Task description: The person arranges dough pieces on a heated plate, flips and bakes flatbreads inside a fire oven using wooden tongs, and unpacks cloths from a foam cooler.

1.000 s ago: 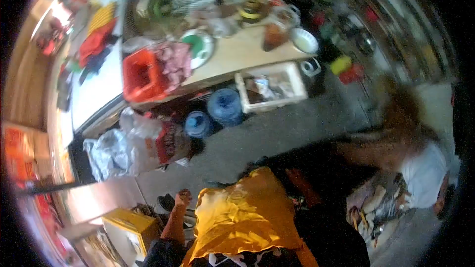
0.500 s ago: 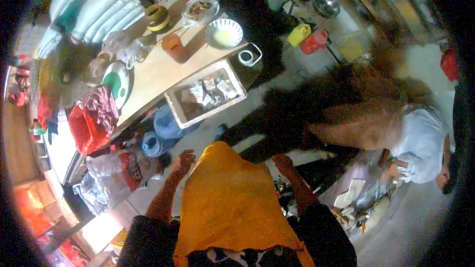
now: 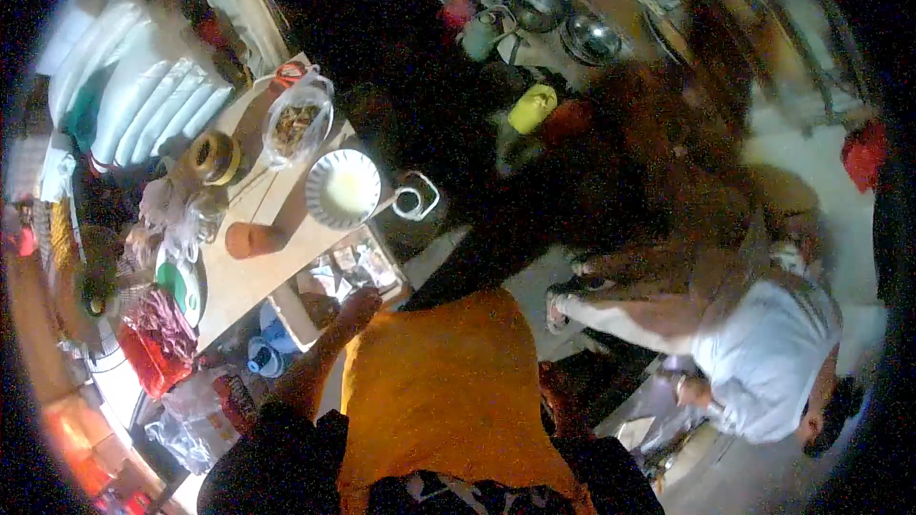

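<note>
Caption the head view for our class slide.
Left hand by a white box, near a table bearing a bowl.

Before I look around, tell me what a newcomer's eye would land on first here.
Probably the bright orange apron on the camera wearer's front, filling the bottom middle. Next, likely the person in a white shirt at the right, pale against the dark floor. Then the striped white bowl on the table, left of centre, above the left hand.
</note>
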The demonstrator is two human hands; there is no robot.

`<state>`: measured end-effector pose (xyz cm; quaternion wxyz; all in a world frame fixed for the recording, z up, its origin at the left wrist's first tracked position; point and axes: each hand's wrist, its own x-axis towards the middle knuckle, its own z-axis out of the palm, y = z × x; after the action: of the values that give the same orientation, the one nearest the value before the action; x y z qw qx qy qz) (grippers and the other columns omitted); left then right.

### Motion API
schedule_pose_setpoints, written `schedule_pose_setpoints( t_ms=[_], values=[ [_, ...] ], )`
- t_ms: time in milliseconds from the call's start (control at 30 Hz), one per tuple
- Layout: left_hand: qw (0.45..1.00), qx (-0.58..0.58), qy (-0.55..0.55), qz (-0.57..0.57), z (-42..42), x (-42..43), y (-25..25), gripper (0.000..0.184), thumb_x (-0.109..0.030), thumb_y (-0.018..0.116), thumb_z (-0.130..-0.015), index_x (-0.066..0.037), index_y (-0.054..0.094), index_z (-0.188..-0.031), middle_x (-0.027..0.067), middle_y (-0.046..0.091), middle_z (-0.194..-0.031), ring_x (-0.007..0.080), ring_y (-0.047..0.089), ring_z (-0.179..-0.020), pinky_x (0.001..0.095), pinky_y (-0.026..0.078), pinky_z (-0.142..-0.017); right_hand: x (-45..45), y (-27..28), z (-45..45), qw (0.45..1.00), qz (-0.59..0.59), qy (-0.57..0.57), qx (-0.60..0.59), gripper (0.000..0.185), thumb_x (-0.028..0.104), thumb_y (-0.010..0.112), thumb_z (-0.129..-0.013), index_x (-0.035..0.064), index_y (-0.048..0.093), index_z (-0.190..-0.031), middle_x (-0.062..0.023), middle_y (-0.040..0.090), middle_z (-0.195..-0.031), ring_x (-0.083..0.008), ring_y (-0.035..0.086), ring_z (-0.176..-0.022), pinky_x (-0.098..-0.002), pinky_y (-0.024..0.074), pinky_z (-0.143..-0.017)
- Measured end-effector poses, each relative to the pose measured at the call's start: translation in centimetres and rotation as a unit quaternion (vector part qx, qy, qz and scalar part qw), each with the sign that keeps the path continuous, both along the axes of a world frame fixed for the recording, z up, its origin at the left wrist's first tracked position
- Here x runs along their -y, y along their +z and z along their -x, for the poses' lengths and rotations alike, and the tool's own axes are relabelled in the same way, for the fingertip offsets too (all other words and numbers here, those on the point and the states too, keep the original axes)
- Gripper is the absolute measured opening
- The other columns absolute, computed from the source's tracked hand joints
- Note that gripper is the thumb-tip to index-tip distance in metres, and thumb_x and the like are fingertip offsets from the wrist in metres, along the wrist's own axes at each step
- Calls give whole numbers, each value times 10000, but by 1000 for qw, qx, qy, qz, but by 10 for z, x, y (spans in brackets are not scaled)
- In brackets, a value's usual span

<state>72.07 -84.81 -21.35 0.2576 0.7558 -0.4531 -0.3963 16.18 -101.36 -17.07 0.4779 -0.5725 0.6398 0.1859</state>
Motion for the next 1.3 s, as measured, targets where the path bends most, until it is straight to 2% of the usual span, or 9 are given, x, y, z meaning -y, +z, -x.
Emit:
schedule_pose_setpoints(
  t_ms=[300,567,667,700,800,833,1000,1167,1300],
  values=[
    [934,-264,240,-1,36,209,-47,197,-213,516,-939,-37,580,-1000,49,591,-893,188,575,-839,333,474,-707,223,-2,23,999,16,36,-24,194,149,560,-921,67,603,-1092,-81,623,-1072,-218,606,-903,-358,505,-731],
    [948,-234,211,40,50,324,63,423,-169,565,-902,-59,500,-1305,124,613,-1163,214,604,-1025,328,503,-864,578,38,-167,951,252,136,121,168,162,553,-922,69,614,-1049,-78,633,-1034,-221,606,-889,-362,497,-728],
    [900,-318,270,124,65,271,-141,442,-175,581,-908,-16,483,-1308,139,608,-1183,213,612,-1006,321,509,-849,634,49,-302,920,296,141,217,161,166,550,-923,69,618,-1033,-77,637,-1019,-222,606,-883,-363,494,-727],
    [886,-324,310,113,38,303,-18,449,-182,589,-902,18,489,-1291,157,602,-1201,232,620,-991,304,512,-828,643,49,-337,913,300,145,235,159,168,550,-923,70,619,-1027,-76,638,-1014,-222,606,-881,-364,493,-726],
    [902,-142,406,-20,19,330,35,429,-185,587,-900,38,508,-1258,155,601,-1207,244,620,-989,328,509,-840,650,37,-397,903,292,198,245,155,173,547,-923,70,623,-1011,-75,642,-1000,-224,606,-876,-365,490,-725],
    [969,0,246,-29,4,321,1,415,-234,618,-882,39,565,-1189,156,590,-1229,259,620,-987,363,507,-854,653,26,-406,903,278,229,233,154,174,546,-924,71,624,-1006,-75,644,-995,-224,606,-874,-366,489,-725],
    [837,-198,508,-47,-33,339,3,396,-237,624,-876,33,580,-1163,137,609,-1150,246,621,-940,364,505,-819,693,-36,-436,863,179,454,130,153,183,542,-924,72,631,-979,-73,650,-971,-226,606,-865,-368,484,-723],
    [766,-238,594,-55,-70,364,14,378,-239,630,-871,27,595,-1137,118,628,-1070,232,622,-894,365,503,-784,776,-81,-460,650,201,726,105,157,191,537,-925,73,638,-952,-72,656,-947,-228,605,-856,-371,479,-721],
    [716,-263,645,-42,-86,391,17,364,-241,635,-867,22,607,-1117,103,643,-1007,222,622,-857,366,502,-757,804,-12,-562,759,84,641,82,197,220,552,-929,47,633,-977,-71,648,-943,-218,592,-822,-359,480,-720]
  ],
)
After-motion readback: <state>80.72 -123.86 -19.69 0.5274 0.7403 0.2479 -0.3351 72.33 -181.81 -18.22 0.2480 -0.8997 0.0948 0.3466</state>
